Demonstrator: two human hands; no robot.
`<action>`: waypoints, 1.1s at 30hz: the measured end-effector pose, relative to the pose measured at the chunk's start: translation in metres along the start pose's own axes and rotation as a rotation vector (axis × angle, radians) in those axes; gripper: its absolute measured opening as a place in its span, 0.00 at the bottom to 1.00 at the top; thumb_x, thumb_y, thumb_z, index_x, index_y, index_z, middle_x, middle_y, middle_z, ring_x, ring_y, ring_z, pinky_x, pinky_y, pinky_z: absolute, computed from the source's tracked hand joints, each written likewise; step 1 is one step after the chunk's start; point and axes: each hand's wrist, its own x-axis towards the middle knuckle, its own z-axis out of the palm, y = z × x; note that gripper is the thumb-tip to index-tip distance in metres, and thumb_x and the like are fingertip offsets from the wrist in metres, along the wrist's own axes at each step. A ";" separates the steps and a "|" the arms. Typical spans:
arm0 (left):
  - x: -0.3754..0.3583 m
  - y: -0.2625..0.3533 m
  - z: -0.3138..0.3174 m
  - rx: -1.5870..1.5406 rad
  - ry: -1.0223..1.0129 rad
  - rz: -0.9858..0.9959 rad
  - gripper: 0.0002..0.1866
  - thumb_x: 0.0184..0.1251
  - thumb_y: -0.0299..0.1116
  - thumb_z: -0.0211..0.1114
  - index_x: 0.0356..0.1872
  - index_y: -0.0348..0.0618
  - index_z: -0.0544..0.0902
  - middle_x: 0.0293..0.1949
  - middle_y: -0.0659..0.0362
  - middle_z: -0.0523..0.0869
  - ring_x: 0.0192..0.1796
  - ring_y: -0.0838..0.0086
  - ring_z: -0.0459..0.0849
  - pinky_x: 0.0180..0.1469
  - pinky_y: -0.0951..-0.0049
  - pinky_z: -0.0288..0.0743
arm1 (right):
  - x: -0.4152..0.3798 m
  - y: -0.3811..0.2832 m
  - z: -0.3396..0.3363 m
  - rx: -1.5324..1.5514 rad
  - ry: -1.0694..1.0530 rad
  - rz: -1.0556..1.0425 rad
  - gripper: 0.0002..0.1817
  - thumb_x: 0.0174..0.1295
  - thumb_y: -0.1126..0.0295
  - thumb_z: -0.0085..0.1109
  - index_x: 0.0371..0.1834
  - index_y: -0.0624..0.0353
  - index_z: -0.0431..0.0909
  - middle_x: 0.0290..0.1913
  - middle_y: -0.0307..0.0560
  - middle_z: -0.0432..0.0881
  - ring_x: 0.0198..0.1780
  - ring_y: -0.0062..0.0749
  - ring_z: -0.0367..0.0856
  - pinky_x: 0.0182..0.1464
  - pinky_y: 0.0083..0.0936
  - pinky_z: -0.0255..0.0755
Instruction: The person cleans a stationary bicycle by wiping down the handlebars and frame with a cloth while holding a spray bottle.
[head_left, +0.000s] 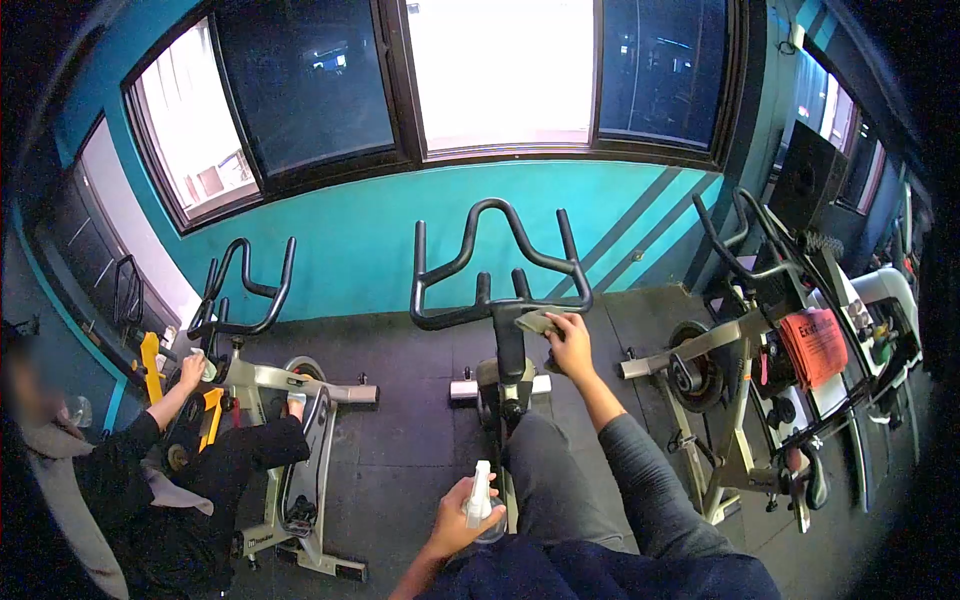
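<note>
My left hand [453,522] is wrapped round a clear spray bottle with a white trigger head [480,487], held low in front of my body. Further forward, my right hand [571,348] grips a greyish cloth [536,320] between thumb and fingers. That cloth lies against the top of the stem of a spin bike, just below its black handlebar [447,268]. The padded black stem [509,345] drops away beneath the cloth. My leg [560,480] partly hides the bike's frame.
At the left, another person [110,490] sits beside a second spin bike [265,375], one hand [190,372] holding a cloth near it. A third bike [715,350] stands at the right, near an orange-red printed cloth [813,347]. Windows and a teal wall [350,235] are ahead.
</note>
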 end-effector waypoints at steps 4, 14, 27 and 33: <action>0.011 0.002 0.000 0.008 -0.013 -0.024 0.26 0.49 0.29 0.72 0.52 0.39 0.75 0.41 0.58 0.80 0.43 0.74 0.81 0.48 0.73 0.74 | -0.017 -0.014 0.042 -0.058 -0.106 -0.136 0.22 0.43 0.78 0.62 0.47 0.54 0.79 0.47 0.48 0.74 0.51 0.46 0.71 0.54 0.35 0.67; 0.030 -0.029 0.000 -0.003 -0.031 -0.078 0.27 0.49 0.31 0.72 0.53 0.41 0.75 0.41 0.59 0.79 0.44 0.74 0.81 0.47 0.73 0.74 | 0.003 -0.017 0.078 -0.371 -0.187 -0.216 0.19 0.39 0.81 0.58 0.38 0.54 0.80 0.42 0.43 0.73 0.46 0.43 0.72 0.46 0.33 0.72; 0.039 -0.032 -0.003 0.067 -0.055 -0.230 0.31 0.49 0.35 0.74 0.55 0.42 0.72 0.41 0.59 0.82 0.47 0.74 0.80 0.52 0.69 0.73 | 0.115 -0.030 0.144 -0.202 -0.216 -0.167 0.21 0.50 0.79 0.54 0.49 0.49 0.76 0.51 0.49 0.72 0.53 0.47 0.72 0.50 0.37 0.71; 0.044 -0.028 -0.009 0.081 0.002 -0.221 0.30 0.49 0.35 0.74 0.55 0.43 0.73 0.41 0.58 0.82 0.46 0.73 0.81 0.50 0.68 0.74 | 0.076 -0.013 0.180 -0.651 -0.231 -0.237 0.13 0.56 0.70 0.50 0.45 0.48 0.74 0.65 0.57 0.63 0.50 0.47 0.76 0.46 0.40 0.71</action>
